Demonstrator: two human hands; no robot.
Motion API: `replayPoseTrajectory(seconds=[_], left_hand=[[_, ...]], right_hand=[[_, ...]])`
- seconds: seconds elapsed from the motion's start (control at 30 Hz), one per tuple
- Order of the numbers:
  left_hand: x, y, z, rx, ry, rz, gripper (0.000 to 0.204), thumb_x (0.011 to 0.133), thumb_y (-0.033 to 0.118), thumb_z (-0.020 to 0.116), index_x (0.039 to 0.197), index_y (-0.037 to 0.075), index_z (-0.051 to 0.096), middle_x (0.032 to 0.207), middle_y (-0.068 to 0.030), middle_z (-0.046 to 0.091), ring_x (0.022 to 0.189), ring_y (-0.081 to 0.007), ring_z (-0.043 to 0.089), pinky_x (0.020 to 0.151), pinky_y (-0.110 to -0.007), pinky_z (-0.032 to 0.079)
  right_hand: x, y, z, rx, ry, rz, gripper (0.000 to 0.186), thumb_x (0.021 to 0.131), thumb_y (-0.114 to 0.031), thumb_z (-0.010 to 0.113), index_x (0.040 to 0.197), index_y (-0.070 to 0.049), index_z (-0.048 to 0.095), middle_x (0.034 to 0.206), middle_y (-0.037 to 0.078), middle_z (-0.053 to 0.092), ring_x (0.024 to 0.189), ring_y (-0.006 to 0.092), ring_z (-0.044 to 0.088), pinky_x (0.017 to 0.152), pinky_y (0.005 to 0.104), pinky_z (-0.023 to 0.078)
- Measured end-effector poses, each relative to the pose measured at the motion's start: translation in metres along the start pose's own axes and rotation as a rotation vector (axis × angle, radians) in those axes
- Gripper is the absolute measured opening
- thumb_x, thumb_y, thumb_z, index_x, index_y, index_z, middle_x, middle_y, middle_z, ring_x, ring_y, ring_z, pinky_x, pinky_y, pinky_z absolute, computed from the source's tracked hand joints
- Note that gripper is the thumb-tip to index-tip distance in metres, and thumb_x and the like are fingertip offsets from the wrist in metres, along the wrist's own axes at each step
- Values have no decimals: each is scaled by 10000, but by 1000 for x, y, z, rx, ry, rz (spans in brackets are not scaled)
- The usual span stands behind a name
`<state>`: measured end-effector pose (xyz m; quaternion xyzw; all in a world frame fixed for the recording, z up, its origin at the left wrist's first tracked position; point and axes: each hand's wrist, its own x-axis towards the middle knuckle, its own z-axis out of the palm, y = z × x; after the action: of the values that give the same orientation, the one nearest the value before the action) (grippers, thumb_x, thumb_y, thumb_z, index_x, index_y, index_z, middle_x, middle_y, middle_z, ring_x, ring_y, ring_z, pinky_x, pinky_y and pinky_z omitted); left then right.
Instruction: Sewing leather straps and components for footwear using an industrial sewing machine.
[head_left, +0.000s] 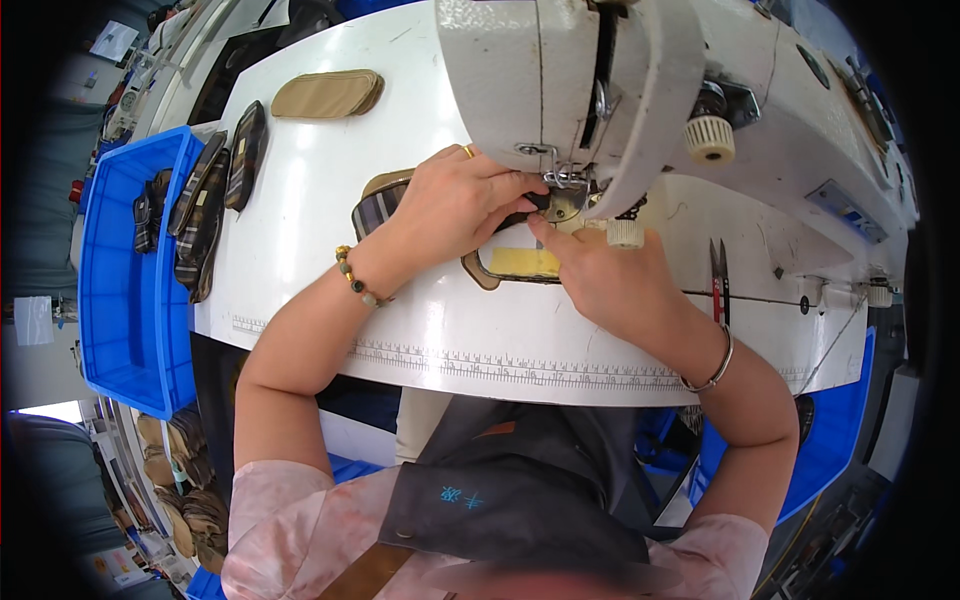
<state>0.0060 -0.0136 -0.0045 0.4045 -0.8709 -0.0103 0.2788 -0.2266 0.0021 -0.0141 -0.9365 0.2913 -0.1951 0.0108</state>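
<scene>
A plaid fabric piece (376, 208) with a tan layer lies beneath my left hand (450, 208), its dark end reaching the presser foot (568, 182) of a white sewing machine (530, 75). My left fingers are closed on that dark end, close beside the needle area. From the other side, my right hand (612, 275) has its index finger against the same dark edge, the other fingers curled under and partly hidden. Between the hands, a yellow patch (522, 262) shows on the machine bed, with a tan edge (481, 272) beside it.
Red-handled scissors (720, 282) lie right of my right hand. A tan oval stack (328, 93) and a plaid piece (246, 155) lie at the far left. More plaid pieces (198, 225) hang over the rim of a blue bin (122, 300). A ruler strip (480, 367) runs along the near edge.
</scene>
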Motion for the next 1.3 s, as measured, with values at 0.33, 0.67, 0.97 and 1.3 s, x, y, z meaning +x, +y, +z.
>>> replayPoseTrajectory(seconds=[0.33, 0.67, 0.97, 1.3], left_hand=[[3, 7, 1, -185, -6, -201, 141, 817, 169, 773, 944, 111, 792, 841, -82, 744, 794, -274, 694, 694, -361, 548], [1, 7, 5, -355, -36, -366, 153, 857, 151, 759, 986, 75, 790, 836, -130, 744, 701, -259, 698, 662, -320, 540], [0, 1, 9, -660, -36, -518, 151, 879, 128, 755, 999, 42, 783, 847, -136, 750, 700, -175, 681, 671, -285, 527], [8, 6, -1, -620, -130, -593, 144, 880, 133, 754, 980, 34, 785, 896, -106, 765, 767, -181, 709, 709, -287, 541]], right_hand=[[0, 1, -2, -7, -21, -15, 460, 764, -81, 675, 1223, -58, 709, 557, 55, 593, 484, 229, 601, 470, 375, 461], [8, 12, 3, -104, 203, -20, 231, 755, -99, 688, 985, -83, 713, 584, 35, 577, 520, 215, 624, 470, 355, 480], [11, 14, 11, -83, 268, -132, 263, 731, -54, 694, 994, -60, 699, 753, 46, 646, 592, 223, 651, 472, 338, 499], [10, 7, 6, -360, 182, -95, 248, 777, -206, 714, 1020, -154, 703, 826, -61, 623, 697, 110, 630, 526, 297, 488]])
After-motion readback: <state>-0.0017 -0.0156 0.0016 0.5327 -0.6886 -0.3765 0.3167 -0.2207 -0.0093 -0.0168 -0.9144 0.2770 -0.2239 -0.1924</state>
